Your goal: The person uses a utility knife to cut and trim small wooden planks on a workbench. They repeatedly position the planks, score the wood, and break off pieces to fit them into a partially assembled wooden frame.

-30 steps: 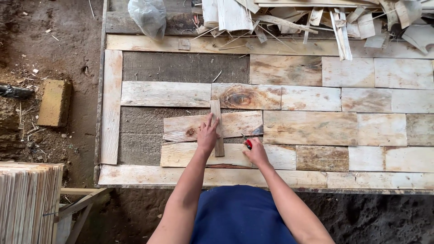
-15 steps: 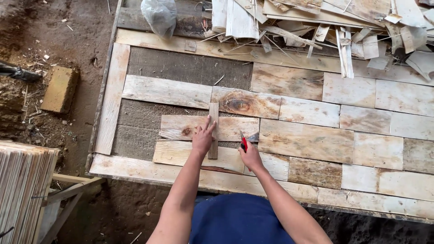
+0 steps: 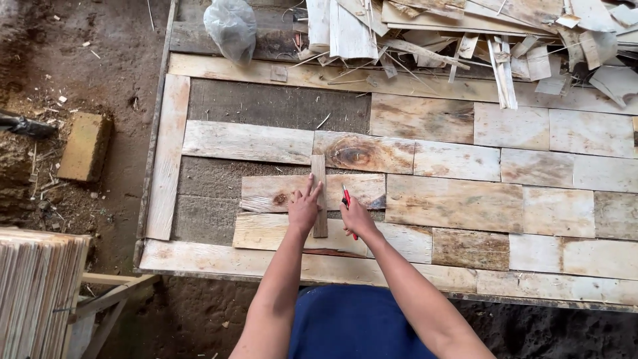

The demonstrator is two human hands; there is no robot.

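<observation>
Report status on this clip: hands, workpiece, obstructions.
Left hand flat, pinning narrow upright strip across short board. Right hand gripping red tool beside strip. Nothing blocking.

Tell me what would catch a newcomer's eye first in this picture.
Probably the two bare arms reaching to mid-panel: the left hand presses a narrow upright wood strip across a short board, while the right hand holds a red-handled tool beside it. Next, the patchwork of pale planks, and the heap of splintered offcuts at top right.
</observation>
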